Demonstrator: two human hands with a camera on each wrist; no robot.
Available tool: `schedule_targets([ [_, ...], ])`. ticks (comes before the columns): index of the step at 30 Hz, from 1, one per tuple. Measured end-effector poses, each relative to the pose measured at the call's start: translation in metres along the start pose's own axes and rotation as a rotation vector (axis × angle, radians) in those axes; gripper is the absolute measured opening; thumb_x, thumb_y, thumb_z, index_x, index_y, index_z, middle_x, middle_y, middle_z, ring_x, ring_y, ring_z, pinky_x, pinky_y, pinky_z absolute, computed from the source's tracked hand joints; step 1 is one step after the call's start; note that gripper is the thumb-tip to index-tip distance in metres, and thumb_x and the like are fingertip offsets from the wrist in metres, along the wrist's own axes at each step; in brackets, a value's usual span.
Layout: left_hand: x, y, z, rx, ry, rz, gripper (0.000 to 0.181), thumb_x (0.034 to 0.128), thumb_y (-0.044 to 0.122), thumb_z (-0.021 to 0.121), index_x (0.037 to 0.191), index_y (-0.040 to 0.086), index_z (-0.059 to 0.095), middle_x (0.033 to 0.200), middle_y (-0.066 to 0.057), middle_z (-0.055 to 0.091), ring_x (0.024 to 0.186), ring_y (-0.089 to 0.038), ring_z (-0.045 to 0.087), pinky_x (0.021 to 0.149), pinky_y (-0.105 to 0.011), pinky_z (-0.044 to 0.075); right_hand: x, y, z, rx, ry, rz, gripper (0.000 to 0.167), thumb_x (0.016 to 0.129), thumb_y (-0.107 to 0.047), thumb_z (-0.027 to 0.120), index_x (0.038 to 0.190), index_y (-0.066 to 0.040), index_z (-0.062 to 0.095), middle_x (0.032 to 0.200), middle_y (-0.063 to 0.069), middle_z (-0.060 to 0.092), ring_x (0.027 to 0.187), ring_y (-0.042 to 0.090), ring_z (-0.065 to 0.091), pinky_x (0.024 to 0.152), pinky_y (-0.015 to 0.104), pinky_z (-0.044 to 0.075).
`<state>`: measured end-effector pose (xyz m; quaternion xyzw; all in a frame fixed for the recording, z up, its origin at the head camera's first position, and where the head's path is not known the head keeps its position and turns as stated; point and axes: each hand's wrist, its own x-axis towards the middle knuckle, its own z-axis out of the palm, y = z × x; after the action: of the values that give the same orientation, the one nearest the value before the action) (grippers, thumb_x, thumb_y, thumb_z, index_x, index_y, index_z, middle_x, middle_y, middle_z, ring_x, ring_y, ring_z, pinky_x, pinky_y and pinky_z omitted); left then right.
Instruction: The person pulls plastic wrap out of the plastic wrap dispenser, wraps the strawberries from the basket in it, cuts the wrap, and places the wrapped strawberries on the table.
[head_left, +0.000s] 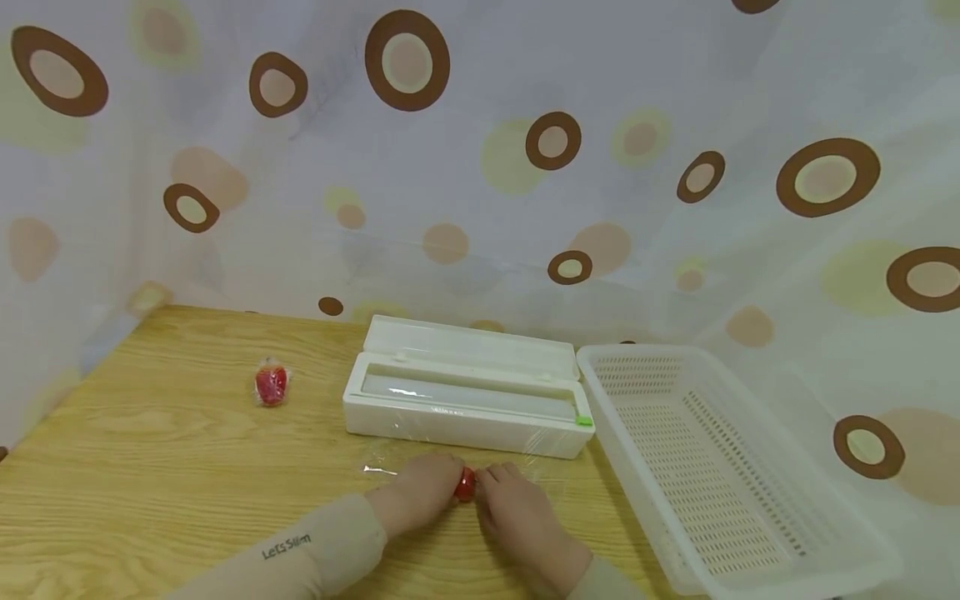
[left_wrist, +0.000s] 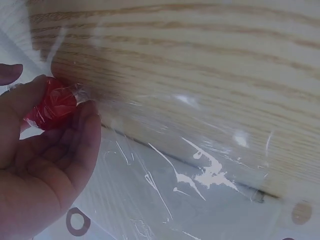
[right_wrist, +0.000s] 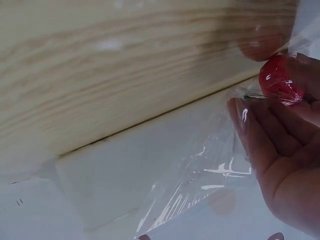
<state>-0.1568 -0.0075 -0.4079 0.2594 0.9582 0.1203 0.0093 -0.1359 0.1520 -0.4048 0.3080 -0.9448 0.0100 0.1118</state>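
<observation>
While film (left_wrist: 205, 175) spread before them, left hand (head_left: 427, 487) and right hand (head_left: 520, 512) pinched a red item (head_left: 465, 484)

Both hands were nearly closed, the left with thumb and fingertips about the film-wrapped red item, the right gripping it and its gathered film from the other side. It was at the counter (head_left: 187, 467)'s near middle, just before the box (head_left: 465, 427). Roundish and partly hidden, it showed no clear long axis or pointing direction. The box ran left to right, its right end slightly nearer, lid (head_left: 472, 346) open at the back.
</observation>
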Motion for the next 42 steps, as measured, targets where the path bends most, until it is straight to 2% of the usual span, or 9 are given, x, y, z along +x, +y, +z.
schedule_targets([
  [5,-0.002,-0.004,-0.002,-0.066,-0.033,0.010,0.018,0.0817,0.021,0.070,0.085,0.009,0.058,0.076,-0.001,0.059,0.073,-0.016,0.058,0.068,-0.028,0.050,0.001,-0.002,0.000,0.007,-0.020,0.033,0.013,0.081,-0.011,0.066,0.094,-0.009,0.065,0.083,0.001,0.063,0.081,0.016,0.058,0.062,0.026,0.052],
  [12,-0.005,-0.015,-0.002,-0.148,-0.043,0.030,0.023,0.0850,0.029,0.067,0.088,0.008,0.057,0.076,0.001,0.055,0.067,-0.011,0.052,0.061,-0.025,0.045,0.002,-0.001,0.002,-0.027,-0.039,0.054,0.009,0.081,-0.011,0.067,0.090,-0.011,0.066,0.081,0.000,0.068,0.078,0.015,0.058,0.062,0.026,0.051],
  [15,-0.006,-0.017,-0.001,-0.148,-0.040,0.041,0.024,0.0858,0.031,0.066,0.087,0.009,0.057,0.075,0.003,0.053,0.066,-0.009,0.050,0.059,-0.024,0.043,0.006,0.000,0.000,0.003,-0.061,0.093,0.004,0.080,-0.011,0.066,0.083,-0.012,0.064,0.072,0.000,0.064,0.068,0.015,0.058,0.053,0.027,0.047],
  [19,-0.006,-0.016,-0.002,-0.127,-0.046,0.046,0.025,0.0858,0.032,0.066,0.087,0.008,0.058,0.075,0.002,0.054,0.066,-0.010,0.051,0.060,-0.025,0.045,0.011,0.002,-0.006,0.032,-0.106,0.110,0.022,0.074,-0.013,0.067,0.095,-0.009,0.062,0.062,0.001,0.057,0.056,0.016,0.054,0.046,0.028,0.042],
  [22,-0.004,-0.015,-0.001,-0.092,-0.044,0.055,0.024,0.0850,0.030,0.067,0.088,0.008,0.060,0.076,0.001,0.056,0.068,-0.012,0.054,0.063,-0.027,0.048,0.015,0.001,-0.011,-0.006,-0.128,0.064,0.041,0.073,-0.015,0.070,0.111,-0.006,0.057,0.078,0.003,0.063,0.070,0.018,0.059,0.058,0.030,0.050],
  [25,-0.003,-0.016,0.001,-0.060,-0.028,0.070,0.024,0.0842,0.029,0.068,0.089,0.007,0.061,0.077,0.000,0.057,0.069,-0.014,0.055,0.064,-0.028,0.049,0.018,-0.003,-0.013,-0.029,-0.122,0.010,0.037,0.075,-0.016,0.072,0.108,-0.008,0.059,0.093,0.002,0.061,0.086,0.019,0.059,0.070,0.028,0.052],
  [32,-0.005,-0.015,0.001,-0.093,-0.029,0.076,0.022,0.0847,0.027,0.068,0.087,0.007,0.059,0.075,0.000,0.056,0.067,-0.012,0.052,0.061,-0.026,0.046,0.018,-0.003,-0.004,0.112,-0.170,0.034,0.019,0.085,-0.014,0.065,0.102,-0.010,0.056,0.081,0.000,0.059,0.073,0.014,0.058,0.057,0.024,0.048],
  [36,-0.007,-0.016,0.001,-0.126,-0.019,0.068,0.023,0.0847,0.029,0.067,0.086,0.007,0.058,0.073,0.001,0.054,0.064,-0.011,0.050,0.058,-0.024,0.044,0.020,0.004,0.002,0.202,-0.139,0.072,0.017,0.080,-0.011,0.067,0.092,-0.010,0.055,0.075,0.000,0.062,0.066,0.014,0.059,0.055,0.025,0.047],
  [42,-0.010,-0.019,0.002,-0.172,-0.006,0.078,0.022,0.0854,0.026,0.066,0.088,0.005,0.059,0.074,0.002,0.052,0.063,-0.008,0.047,0.056,-0.023,0.041,0.022,0.014,0.003,0.325,-0.177,0.120,0.023,0.075,-0.012,0.073,0.094,-0.008,0.061,0.081,0.001,0.066,0.073,0.013,0.060,0.062,0.026,0.048],
])
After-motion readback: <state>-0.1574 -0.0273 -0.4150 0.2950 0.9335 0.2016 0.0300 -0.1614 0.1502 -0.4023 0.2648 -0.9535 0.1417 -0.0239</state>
